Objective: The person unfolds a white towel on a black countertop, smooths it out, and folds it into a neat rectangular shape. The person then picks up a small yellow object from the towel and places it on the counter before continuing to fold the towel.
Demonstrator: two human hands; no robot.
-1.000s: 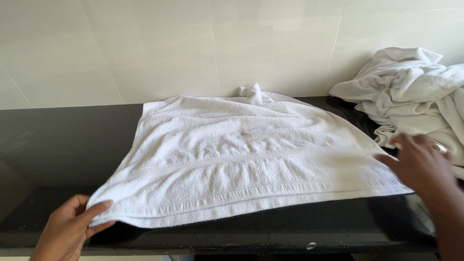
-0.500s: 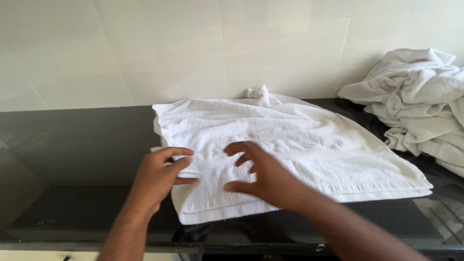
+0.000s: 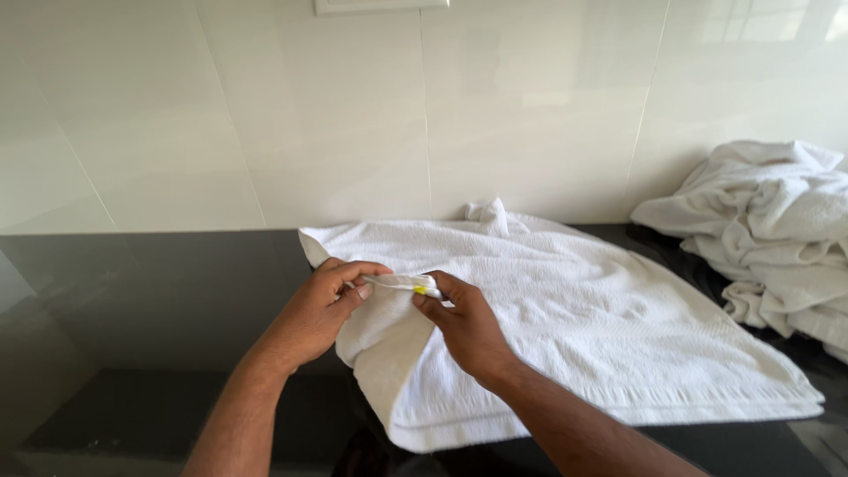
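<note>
change: half a second back both palms lay flat on the white terry towel [image 3: 565,327]; here they'd pinched up its left edge
left hand [image 3: 322,309]: fingers closed on that edge
right hand [image 3: 464,322]: pinching it too
towel: on the glossy black counter [image 3: 132,309], long axis running left-right, toward its right end
beside: heap of crumpled white towels [image 3: 768,238], counter's right end

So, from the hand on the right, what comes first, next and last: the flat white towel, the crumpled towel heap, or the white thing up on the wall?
1. Flat white terry towel: under the right hand, its fingers pinching a fold.
2. Crumpled heap of white towels: far right on the black counter.
3. White rectangular wall plate: top of the tiled wall, farthest.
</note>
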